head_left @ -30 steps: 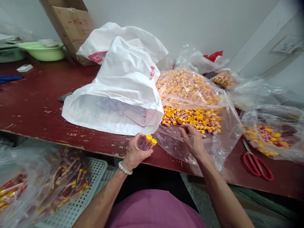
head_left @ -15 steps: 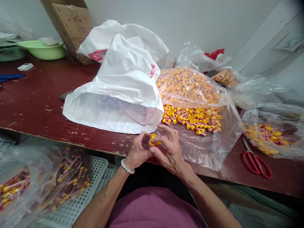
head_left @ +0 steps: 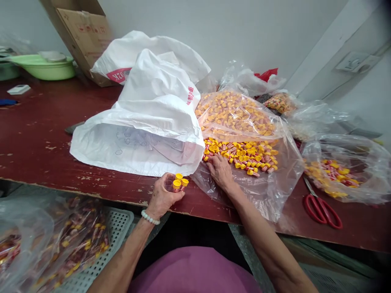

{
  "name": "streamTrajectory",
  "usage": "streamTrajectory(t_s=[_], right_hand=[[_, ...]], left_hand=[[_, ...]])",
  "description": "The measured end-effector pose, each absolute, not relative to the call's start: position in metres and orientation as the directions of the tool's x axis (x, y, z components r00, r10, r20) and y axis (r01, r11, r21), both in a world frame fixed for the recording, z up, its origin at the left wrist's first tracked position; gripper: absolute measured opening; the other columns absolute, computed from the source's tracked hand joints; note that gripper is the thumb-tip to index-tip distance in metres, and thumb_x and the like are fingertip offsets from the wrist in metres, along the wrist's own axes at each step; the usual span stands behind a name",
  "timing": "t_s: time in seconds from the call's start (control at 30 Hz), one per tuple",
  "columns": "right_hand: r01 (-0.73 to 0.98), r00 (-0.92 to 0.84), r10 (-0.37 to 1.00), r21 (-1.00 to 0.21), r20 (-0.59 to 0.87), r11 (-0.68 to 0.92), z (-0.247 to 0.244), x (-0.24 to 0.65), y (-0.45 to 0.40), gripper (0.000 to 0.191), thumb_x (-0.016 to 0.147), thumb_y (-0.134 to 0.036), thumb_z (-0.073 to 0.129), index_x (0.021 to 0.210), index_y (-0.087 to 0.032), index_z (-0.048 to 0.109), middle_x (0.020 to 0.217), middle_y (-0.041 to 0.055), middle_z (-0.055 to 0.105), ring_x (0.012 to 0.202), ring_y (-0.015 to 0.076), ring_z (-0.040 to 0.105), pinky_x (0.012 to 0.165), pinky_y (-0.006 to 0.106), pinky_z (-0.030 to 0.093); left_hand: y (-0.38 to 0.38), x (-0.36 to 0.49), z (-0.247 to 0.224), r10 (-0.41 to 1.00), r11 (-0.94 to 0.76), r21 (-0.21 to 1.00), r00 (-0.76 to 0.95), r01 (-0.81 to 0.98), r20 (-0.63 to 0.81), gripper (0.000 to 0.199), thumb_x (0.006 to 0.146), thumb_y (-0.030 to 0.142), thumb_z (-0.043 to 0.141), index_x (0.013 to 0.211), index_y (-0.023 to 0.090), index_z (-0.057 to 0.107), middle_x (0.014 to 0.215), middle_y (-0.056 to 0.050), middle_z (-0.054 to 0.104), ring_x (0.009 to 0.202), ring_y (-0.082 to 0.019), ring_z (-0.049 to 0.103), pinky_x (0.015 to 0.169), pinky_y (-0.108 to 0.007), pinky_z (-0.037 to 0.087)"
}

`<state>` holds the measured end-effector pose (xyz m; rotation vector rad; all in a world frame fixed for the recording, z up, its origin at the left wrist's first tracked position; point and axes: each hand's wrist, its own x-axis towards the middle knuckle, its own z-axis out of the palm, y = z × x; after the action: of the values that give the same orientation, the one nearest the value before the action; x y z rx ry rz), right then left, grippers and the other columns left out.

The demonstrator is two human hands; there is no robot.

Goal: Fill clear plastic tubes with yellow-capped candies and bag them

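My left hand (head_left: 163,195), a bead bracelet on its wrist, is wrapped round a clear plastic tube (head_left: 168,184) and three yellow-capped pieces (head_left: 176,185) with red-and-white bodies, held upright over the table's front edge. Whether the pieces sit inside clear tubes is hard to make out. My right hand (head_left: 220,171) reaches to the near left edge of a loose pile of similar yellow-capped pieces (head_left: 244,154), fingers stretched out and touching it. This pile spills from a large clear plastic bag (head_left: 269,199). Left of it lies a white woven sack (head_left: 143,110), its mouth facing me, with clear tubes inside.
Red-handled scissors (head_left: 322,211) lie at the right beside another clear bag (head_left: 372,167) of yellow-and-red pieces. A green basin (head_left: 55,70) and a cardboard box (head_left: 84,36) stand at the back left. Below the table, a white perforated crate (head_left: 120,221) holds bagged pieces.
My right hand has left the pieces in my left hand and moved up to the pile. My left hand has shifted left, still holding the tube and yellow-capped pieces.
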<state>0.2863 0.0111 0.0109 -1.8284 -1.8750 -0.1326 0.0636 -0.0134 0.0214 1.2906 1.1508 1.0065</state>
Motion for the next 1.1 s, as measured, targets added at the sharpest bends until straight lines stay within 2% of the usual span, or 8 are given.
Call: streamTrajectory(t_s=[0.13, 0.27, 0.4, 0.53, 0.8, 0.9, 1.0, 1.1], right_hand=[[0.996, -0.035, 0.962, -0.068, 0.269, 0.055, 0.002, 0.289, 0.031, 0.026, 0.092, -0.026, 0.04, 0.11, -0.018, 0.057, 0.103, 0.0118, 0.06, 0.097, 0.0242, 0.053, 0.076, 0.032, 0.043], [1.0, -0.031, 0.994, 0.002, 0.109, 0.03, 0.014, 0.282, 0.032, 0.036, 0.089, -0.012, 0.032, 0.122, -0.018, 0.046, 0.108, 0.0126, 0.057, 0.095, 0.0224, 0.056, 0.069, 0.029, 0.043], [0.997, 0.039, 0.999, 0.059, 0.038, -0.041, 0.029, 0.278, 0.034, 0.033, 0.089, -0.016, 0.032, 0.119, -0.019, 0.047, 0.112, 0.0125, 0.053, 0.091, 0.0233, 0.058, 0.065, 0.029, 0.044], [1.0, 0.013, 0.993, 0.025, 0.119, -0.016, 0.033, 0.268, 0.039, 0.03, 0.093, -0.024, 0.029, 0.115, -0.019, 0.049, 0.112, 0.0129, 0.052, 0.096, 0.024, 0.056, 0.067, 0.029, 0.045], [0.993, 0.068, 0.997, -0.095, 0.039, -0.064, 0.025, 0.27, 0.048, 0.027, 0.089, -0.018, 0.037, 0.111, -0.013, 0.051, 0.103, 0.0163, 0.058, 0.091, 0.0256, 0.059, 0.071, 0.034, 0.045], [0.932, 0.067, 0.986, -0.363, 0.153, -0.007, 0.03, 0.279, 0.035, 0.028, 0.087, -0.023, 0.044, 0.113, -0.014, 0.049, 0.089, 0.0086, 0.06, 0.079, 0.0187, 0.058, 0.069, 0.029, 0.044], [0.603, 0.159, 0.934, -0.781, 0.319, 0.164, 0.042, 0.272, 0.007, 0.027, 0.088, -0.032, 0.046, 0.112, -0.02, 0.046, 0.076, -0.0009, 0.054, 0.063, 0.012, 0.052, 0.058, 0.024, 0.042], [0.346, 0.162, 0.913, -0.888, 0.375, 0.304, 0.054, 0.246, -0.025, 0.022, 0.087, -0.036, 0.05, 0.104, -0.022, 0.046, 0.076, -0.0024, 0.052, 0.061, 0.0099, 0.05, 0.054, 0.022, 0.041]], left_hand=[[-0.013, 0.061, 0.014, 0.984, -0.004, 0.99, 0.174, 0.138, -0.02, 0.039, 0.054, 0.016, 0.072, 0.087, 0.016, 0.052, 0.082, -0.002, 0.062, 0.071, -0.015, 0.06, 0.063, -0.025, 0.05], [-0.013, 0.063, 0.01, 0.982, -0.074, 0.971, 0.185, 0.229, 0.031, 0.038, 0.055, 0.017, 0.071, 0.088, 0.016, 0.053, 0.08, -0.002, 0.062, 0.07, -0.015, 0.06, 0.062, -0.025, 0.05], [-0.014, 0.063, 0.013, 0.983, -0.087, 0.97, 0.18, 0.229, 0.046, 0.037, 0.054, 0.017, 0.07, 0.087, 0.015, 0.053, 0.079, -0.002, 0.062, 0.069, -0.015, 0.059, 0.06, -0.025, 0.05], [-0.013, 0.062, 0.013, 0.985, -0.073, 0.971, 0.168, 0.228, 0.035, 0.038, 0.053, 0.017, 0.071, 0.087, 0.015, 0.052, 0.079, -0.003, 0.062, 0.07, -0.015, 0.059, 0.06, -0.025, 0.05], [-0.013, 0.062, 0.009, 0.987, -0.051, 0.975, 0.162, 0.217, 0.015, 0.041, 0.053, 0.017, 0.071, 0.089, 0.015, 0.052, 0.083, -0.004, 0.063, 0.073, -0.016, 0.06, 0.062, -0.026, 0.051], [-0.013, 0.063, 0.011, 0.984, -0.051, 0.977, 0.177, 0.208, 0.013, 0.04, 0.054, 0.017, 0.071, 0.088, 0.014, 0.052, 0.082, -0.004, 0.062, 0.071, -0.015, 0.06, 0.062, -0.025, 0.05], [-0.014, 0.065, 0.012, 0.982, -0.093, 0.958, 0.185, 0.271, 0.043, 0.04, 0.054, 0.017, 0.071, 0.089, 0.015, 0.052, 0.081, -0.003, 0.062, 0.069, -0.015, 0.059, 0.062, -0.026, 0.049], [-0.017, 0.068, 0.013, 0.966, -0.188, 0.921, 0.233, 0.341, 0.111, 0.038, 0.056, 0.017, 0.07, 0.09, 0.016, 0.053, 0.081, -0.002, 0.063, 0.071, -0.015, 0.059, 0.065, -0.027, 0.048]])
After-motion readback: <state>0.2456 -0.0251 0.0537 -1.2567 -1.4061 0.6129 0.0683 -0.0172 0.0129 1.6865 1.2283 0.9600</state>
